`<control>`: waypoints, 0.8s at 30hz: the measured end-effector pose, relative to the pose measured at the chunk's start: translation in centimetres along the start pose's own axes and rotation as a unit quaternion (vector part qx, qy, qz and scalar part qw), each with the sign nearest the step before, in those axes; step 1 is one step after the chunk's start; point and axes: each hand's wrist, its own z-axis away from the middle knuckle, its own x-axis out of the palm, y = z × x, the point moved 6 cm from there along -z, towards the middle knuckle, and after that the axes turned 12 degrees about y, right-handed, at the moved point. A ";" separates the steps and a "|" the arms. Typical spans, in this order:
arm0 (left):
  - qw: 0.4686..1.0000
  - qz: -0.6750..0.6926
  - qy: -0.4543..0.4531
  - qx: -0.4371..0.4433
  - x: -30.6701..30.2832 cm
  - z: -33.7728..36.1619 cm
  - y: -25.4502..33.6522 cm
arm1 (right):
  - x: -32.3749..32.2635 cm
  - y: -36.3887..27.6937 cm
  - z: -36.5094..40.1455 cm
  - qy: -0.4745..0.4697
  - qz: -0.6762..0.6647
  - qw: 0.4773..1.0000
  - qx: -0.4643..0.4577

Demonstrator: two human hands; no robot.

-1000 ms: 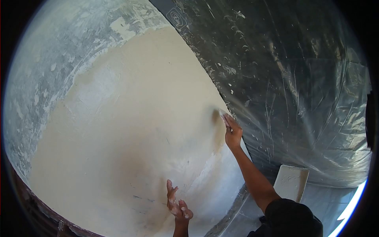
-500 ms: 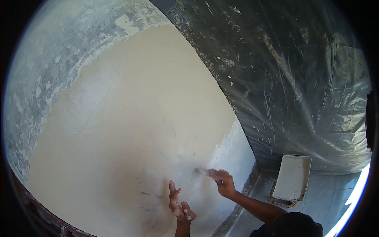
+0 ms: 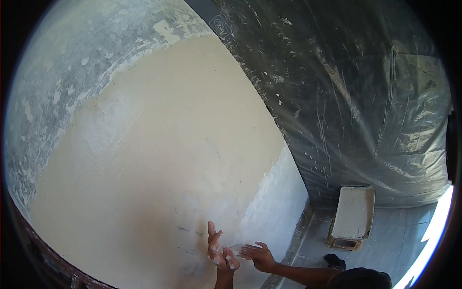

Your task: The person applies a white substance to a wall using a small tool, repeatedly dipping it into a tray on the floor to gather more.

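My left hand [image 3: 220,251] is raised in front of the wall, palm up, with its fingers apart and smeared with white plaster. Close against its fingers is a thin, pale scraper [image 3: 236,248], its blade partly hidden behind the hand. My right hand [image 3: 260,257] grips that scraper from the right, fingers stretched along it. Behind both hands the wall [image 3: 187,120] carries a broad cream coat of wet plaster, with a few dark streaks left of my left hand.
A plaster-filled tray [image 3: 355,212] rests on a stand on the grey tiled floor [image 3: 394,236] at the right. Dark plastic sheeting [image 3: 346,96] covers the upper right side. Patchy grey wall [image 3: 53,106] borders the cream coat at the left. A dark shoe [image 3: 335,261] shows below the tray.
My right hand has come down and left with the scraper, from the wall to my left hand. The left hand keeps nearly the same pose. The view has shifted slightly.
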 end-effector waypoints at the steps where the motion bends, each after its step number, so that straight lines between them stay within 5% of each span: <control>1: 1.000 0.015 0.007 0.020 -0.2 0.2 0.1 | -0.5 -0.1 1.2 -0.023 -0.018 1.000 0.003; 2: 0.999 0.029 0.015 0.039 -0.4 0.3 0.2 | -0.5 -0.2 1.8 -0.047 -0.037 0.998 0.007; 8: 0.999 0.043 0.011 0.025 -1.4 1.9 0.4 | -10.1 7.3 -28.9 0.316 -0.042 0.948 -0.003; 11: 0.999 0.037 0.008 0.010 -1.9 2.0 0.5 | -12.4 10.6 -37.6 0.359 -0.072 0.929 0.059; 14: 0.999 0.024 -0.001 -0.021 -2.3 2.0 0.4 | -9.7 13.3 -37.1 0.319 -0.037 0.947 0.017; 17: 0.998 0.020 -0.002 -0.051 -2.5 2.1 0.1 | -5.3 9.3 -26.4 0.252 0.048 0.964 -0.075; 21: 0.998 0.008 -0.026 -0.061 -1.0 1.9 -1.0 | -1.6 3.2 -6.6 0.081 -0.001 0.997 0.015; 23: 0.998 0.033 -0.005 -0.061 -0.2 1.7 -1.2 | -1.6 2.4 -2.9 0.008 -0.019 0.999 0.033; 24: 0.997 0.032 -0.007 -0.063 0.0 1.4 -1.2 | -3.2 1.5 -5.6 0.050 -0.002 0.998 -0.029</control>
